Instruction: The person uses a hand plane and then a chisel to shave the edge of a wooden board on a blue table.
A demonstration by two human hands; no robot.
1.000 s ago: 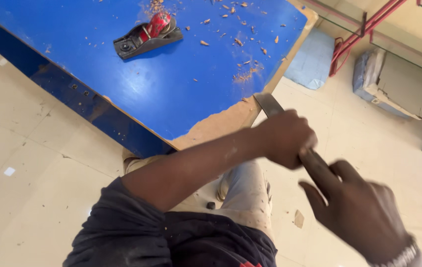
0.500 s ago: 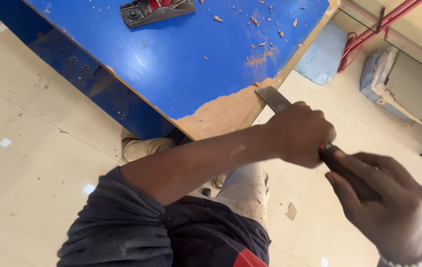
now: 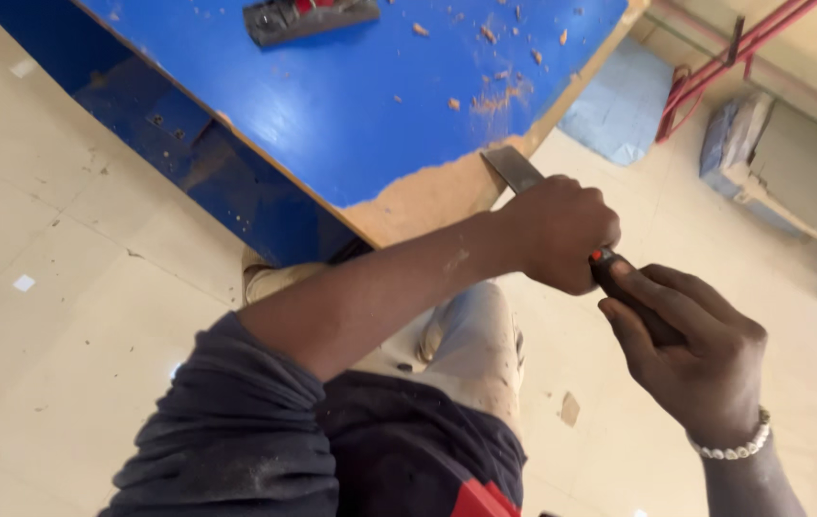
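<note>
Both hands grip one chisel [image 3: 561, 215]. Left hand [image 3: 561, 233], reaching across the body from seven o'clock, is closed in a fist around the tool just behind the blade. Right hand [image 3: 691, 359], at four o'clock from it, is wrapped around the dark handle with the thumb laid along the top; a small red mark on the handle shows between the two hands. A beaded bracelet [image 3: 738, 445] circles the right wrist.

Only the flat grey metal blade is clear of the fists. It is broad, straight-edged and dull, and slants toward eleven o'clock, its tip resting on the desk [image 3: 351, 115] at the near corner, where the blue paint is scraped off and bare tan wood shows.

Wood chips [image 3: 499, 91] and orange dust lie scattered on the blue top at twelve o'clock from the blade. At the far edge, about eleven o'clock, sits a hand plane [image 3: 308, 17], grey with a red part, cut off by the frame. Below the arms are the person's dark sleeve and pale trousers over a cream tiled floor [image 3: 64, 287].
</note>
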